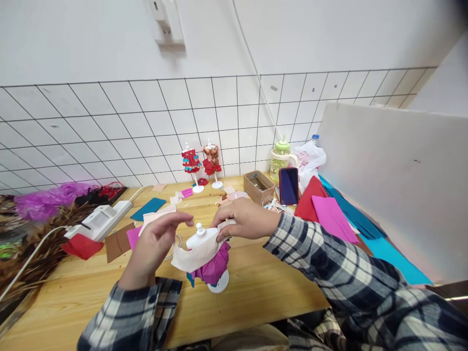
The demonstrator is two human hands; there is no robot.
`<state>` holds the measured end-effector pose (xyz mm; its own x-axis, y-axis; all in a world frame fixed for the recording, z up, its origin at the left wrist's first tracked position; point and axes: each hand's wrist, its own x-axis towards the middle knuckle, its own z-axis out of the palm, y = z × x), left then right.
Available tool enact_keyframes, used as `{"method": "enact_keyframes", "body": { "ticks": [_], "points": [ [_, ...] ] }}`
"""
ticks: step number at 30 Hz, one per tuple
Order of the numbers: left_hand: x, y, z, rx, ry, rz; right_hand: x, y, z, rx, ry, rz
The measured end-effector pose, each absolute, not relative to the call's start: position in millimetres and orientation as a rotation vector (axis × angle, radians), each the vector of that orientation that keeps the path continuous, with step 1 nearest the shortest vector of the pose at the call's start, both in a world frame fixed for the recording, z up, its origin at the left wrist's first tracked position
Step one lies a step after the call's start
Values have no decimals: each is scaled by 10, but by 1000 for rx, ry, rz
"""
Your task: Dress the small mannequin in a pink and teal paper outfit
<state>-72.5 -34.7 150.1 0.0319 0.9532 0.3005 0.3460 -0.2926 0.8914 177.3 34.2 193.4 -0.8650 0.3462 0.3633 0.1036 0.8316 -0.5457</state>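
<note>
A small white dress form stands on a round base near the table's front, wearing a ruffled magenta skirt with some dark teal at its lower left. Across its front lies a strip of cream crepe paper. My right hand pinches the strip's right end against the form's side. To the left of the form, my left hand is raised with fingers stretched out, apart from the strip's left end.
Two dressed mini forms stand by the tiled wall. A cardboard box, a phone and a green-lidded jug sit behind my right hand. Coloured paper sheets lie right; a power strip lies left.
</note>
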Motion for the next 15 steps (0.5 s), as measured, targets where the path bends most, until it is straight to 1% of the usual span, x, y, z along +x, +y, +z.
{"method": "enact_keyframes", "body": {
  "ticks": [1, 4, 6, 10, 15],
  "points": [
    [-762, -450, 1506, 1729, 1283, 1217, 1767, 329, 1922, -337, -2547, 722],
    [-743, -692, 1518, 1717, 1218, 1224, 1749, 296, 1905, -352, -2525, 698],
    [-672, -765, 1530, 1678, 1275, 1256, 1745, 283, 1909, -370, -2519, 682],
    [-603, -771, 1531, 1570, 1455, 1290, 1750, 278, 1935, -397, -2527, 699],
    [-720, -721, 1468, 1471, 1418, 1205, 1758, 269, 1953, -430, -2553, 715]
  ]
}}
